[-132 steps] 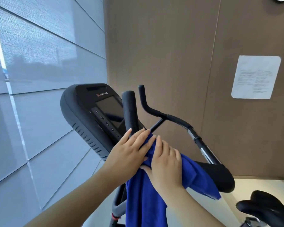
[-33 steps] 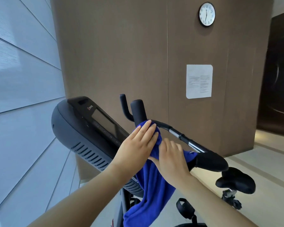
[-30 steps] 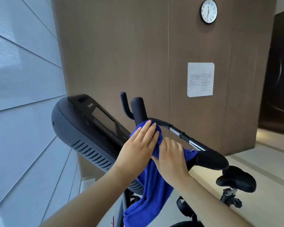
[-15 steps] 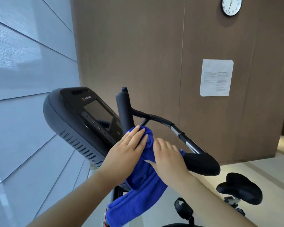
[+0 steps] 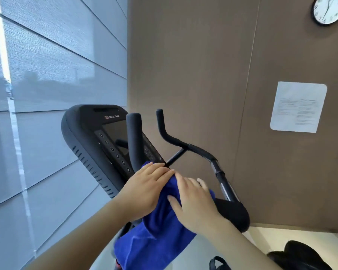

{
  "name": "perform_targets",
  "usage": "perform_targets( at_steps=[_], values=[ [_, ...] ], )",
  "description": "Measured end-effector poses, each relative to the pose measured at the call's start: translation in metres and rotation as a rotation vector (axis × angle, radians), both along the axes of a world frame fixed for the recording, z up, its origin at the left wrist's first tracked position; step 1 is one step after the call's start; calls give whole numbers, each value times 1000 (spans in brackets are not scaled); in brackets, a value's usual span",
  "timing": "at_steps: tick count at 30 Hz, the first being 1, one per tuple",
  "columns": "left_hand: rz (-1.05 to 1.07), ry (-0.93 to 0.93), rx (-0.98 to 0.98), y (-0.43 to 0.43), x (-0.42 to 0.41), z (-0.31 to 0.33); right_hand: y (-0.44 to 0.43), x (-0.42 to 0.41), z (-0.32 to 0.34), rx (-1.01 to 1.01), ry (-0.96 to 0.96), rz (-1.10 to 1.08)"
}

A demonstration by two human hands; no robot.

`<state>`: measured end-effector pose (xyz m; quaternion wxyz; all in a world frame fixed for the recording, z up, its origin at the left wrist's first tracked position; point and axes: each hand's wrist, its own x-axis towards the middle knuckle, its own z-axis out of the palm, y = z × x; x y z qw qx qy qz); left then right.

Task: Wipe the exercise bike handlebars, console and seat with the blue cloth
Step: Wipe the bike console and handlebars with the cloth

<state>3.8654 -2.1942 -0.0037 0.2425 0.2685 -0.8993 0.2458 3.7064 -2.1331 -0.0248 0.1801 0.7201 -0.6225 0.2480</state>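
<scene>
The black exercise bike fills the middle of the view. Its console [image 5: 98, 137] faces me, with the near upright handlebar grip [image 5: 134, 137] in front of it and the far grip [image 5: 164, 131] behind. The blue cloth [image 5: 156, 240] is draped over the base of the near handlebar and hangs down below. My left hand [image 5: 144, 190] lies on the cloth with straight fingers, right at the foot of the upright grip. My right hand [image 5: 193, 203] presses the cloth onto the bar beside it, thumb spread. The black elbow pad [image 5: 234, 213] shows just right of my hands. The seat [image 5: 300, 256] peeks in at the bottom right.
A window with grey blinds [image 5: 37, 94] runs along the left, close to the console. A brown wall panel stands behind the bike with a paper notice [image 5: 298, 107] and a clock [image 5: 328, 9]. A pedal strap [image 5: 217, 264] shows low down over the pale floor.
My view has swung left and closer to the bike. Both hands have slid the cloth a little lower on the near handlebar, and my left fingers now lie flatter.
</scene>
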Motion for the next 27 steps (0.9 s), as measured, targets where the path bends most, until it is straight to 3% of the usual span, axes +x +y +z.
perform_targets(
  at_steps=[6, 13, 20, 27],
  values=[
    [-60, -15, 65, 8, 4, 1, -3, 3, -15, -33, 92, -79],
    [159, -127, -47, 13, -9, -9, 0, -1, -16, -149, 79, -87],
    [179, 3, -238, 4, -19, -22, -1, 2, -24, -260, 156, -140],
    [161, 241, -211, -1, -23, -50, 1, 10, -40, -351, 62, -154]
  ],
)
